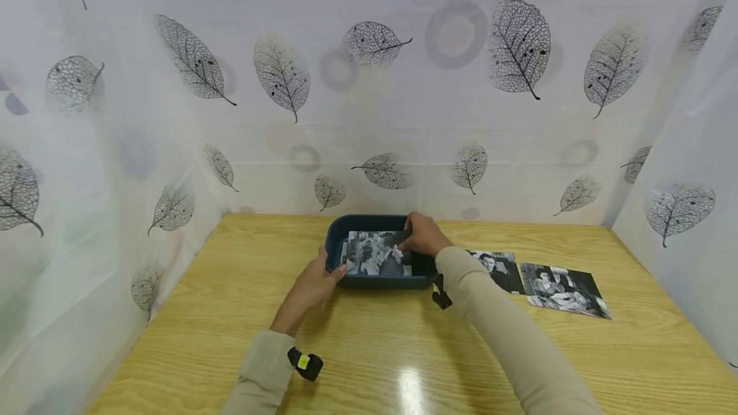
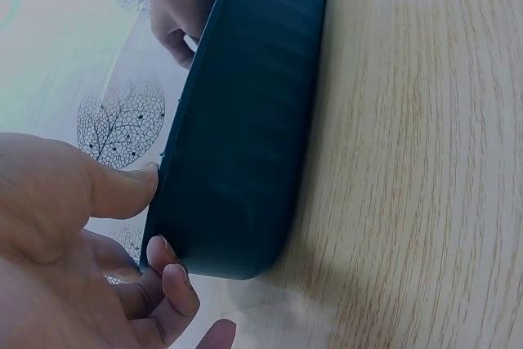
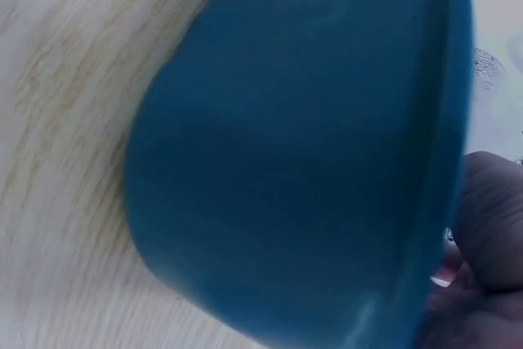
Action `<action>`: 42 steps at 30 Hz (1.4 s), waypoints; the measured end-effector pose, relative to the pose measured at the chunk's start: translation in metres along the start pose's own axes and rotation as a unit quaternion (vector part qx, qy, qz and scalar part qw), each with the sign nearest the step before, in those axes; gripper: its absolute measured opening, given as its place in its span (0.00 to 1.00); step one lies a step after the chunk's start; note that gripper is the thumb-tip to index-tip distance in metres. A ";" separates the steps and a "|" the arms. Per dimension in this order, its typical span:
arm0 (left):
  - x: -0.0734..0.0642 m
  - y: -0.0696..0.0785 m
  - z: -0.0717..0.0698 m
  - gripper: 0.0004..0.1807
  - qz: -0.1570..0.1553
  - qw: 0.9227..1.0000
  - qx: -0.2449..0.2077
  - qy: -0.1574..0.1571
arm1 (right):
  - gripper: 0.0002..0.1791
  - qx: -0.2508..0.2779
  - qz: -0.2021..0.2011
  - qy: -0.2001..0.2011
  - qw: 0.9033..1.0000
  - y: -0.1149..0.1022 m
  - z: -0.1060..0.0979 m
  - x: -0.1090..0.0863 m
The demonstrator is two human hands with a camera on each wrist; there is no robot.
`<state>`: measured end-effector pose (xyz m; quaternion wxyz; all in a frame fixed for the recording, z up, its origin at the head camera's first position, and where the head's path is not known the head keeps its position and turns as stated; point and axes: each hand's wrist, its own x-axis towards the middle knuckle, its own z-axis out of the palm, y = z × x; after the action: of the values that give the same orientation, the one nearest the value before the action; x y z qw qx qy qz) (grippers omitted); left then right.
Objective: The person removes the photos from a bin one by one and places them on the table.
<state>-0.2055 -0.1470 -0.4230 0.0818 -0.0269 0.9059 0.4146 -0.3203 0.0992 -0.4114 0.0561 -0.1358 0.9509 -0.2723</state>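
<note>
A dark blue plastic bin [image 1: 380, 283] with rounded corners stands near the back edge of the table. My left hand [image 1: 311, 284] holds its front left corner, thumb at the rim and fingers bent against the outer side, as the left wrist view shows. Inside the bin's outline is a black-and-white photo [image 1: 371, 255], with a pale edge showing at its left. My right hand [image 1: 425, 235] reaches over the bin's right end and pinches that photo by its right side. In the right wrist view the bin's wall [image 3: 286, 153] hides most of this hand.
Two more black-and-white photos lie to the right of the bin, a nearer one [image 1: 498, 272] partly behind my right sleeve and a farther one [image 1: 565, 290]. A white curtain [image 1: 392, 114] with leaf prints hangs behind the wooden table [image 1: 242, 274] and along both sides.
</note>
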 end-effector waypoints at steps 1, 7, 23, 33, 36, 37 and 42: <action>0.000 0.000 0.000 0.45 0.000 1.000 0.000 0.000 | 0.21 0.007 -0.001 -0.003 1.000 0.000 -0.001 -0.001; -0.001 -0.001 0.001 0.45 0.001 1.000 0.001 -0.002 | 0.18 0.064 -0.014 -0.009 0.998 0.003 -0.010 -0.003; -0.002 0.002 -0.001 0.44 -0.001 1.000 -0.010 -0.002 | 0.18 0.217 -0.007 -0.037 0.975 0.007 -0.040 -0.019; -0.003 0.002 0.000 0.43 -0.007 1.000 -0.011 -0.004 | 0.16 0.243 -0.028 -0.030 0.969 0.013 -0.062 -0.039; -0.004 0.002 -0.001 0.44 -0.005 1.000 -0.011 -0.005 | 0.16 0.253 -0.026 -0.027 0.967 0.016 -0.066 -0.046; -0.004 0.002 -0.001 0.44 -0.005 1.000 -0.011 -0.005 | 0.16 0.259 -0.027 -0.025 0.965 0.016 -0.067 -0.049; -0.003 0.002 -0.001 0.44 -0.003 1.000 -0.011 -0.005 | 0.17 0.281 -0.029 -0.018 0.959 0.021 -0.072 -0.062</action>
<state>-0.2033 -0.1466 -0.4204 0.0873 -0.0285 0.9008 0.4244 -0.2785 0.1704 -0.3601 0.1009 -0.1467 0.8305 -0.5278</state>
